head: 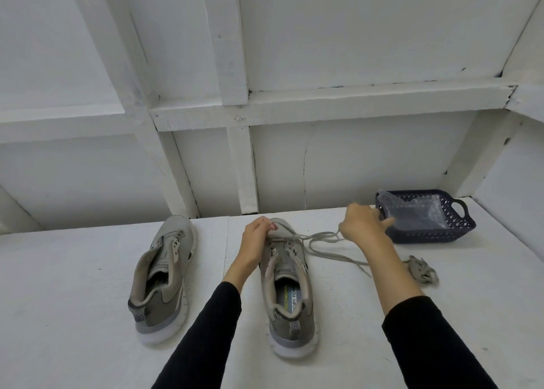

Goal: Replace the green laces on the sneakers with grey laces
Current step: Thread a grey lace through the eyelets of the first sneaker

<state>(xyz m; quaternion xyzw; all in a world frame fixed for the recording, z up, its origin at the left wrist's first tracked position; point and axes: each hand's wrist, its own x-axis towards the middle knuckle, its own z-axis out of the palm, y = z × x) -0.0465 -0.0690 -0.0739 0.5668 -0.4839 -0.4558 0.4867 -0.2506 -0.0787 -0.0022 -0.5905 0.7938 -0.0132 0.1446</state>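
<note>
**Grey lace going into the right-hand sneaker**

Just past my right hand (363,225) sits a dark blue latticed plastic basket (459,229) with a handle cut-out; I see crumpled clear plastic film (418,212) inside. The insole behind my left hand (256,237) reads "ORY FOA", partly cut off, beside yellow-green lettering I cannot read. My left fingers are curled, pinching the flat woven grey lace (318,237) at the toe end of the sneaker (290,288); my right hand grips the same lace, drawn out sideways. A bundled lace (422,271) lies near my right forearm. The other sneaker (160,274) stands unlaced, well left of both hands, on the white painted tabletop (73,315).
</note>
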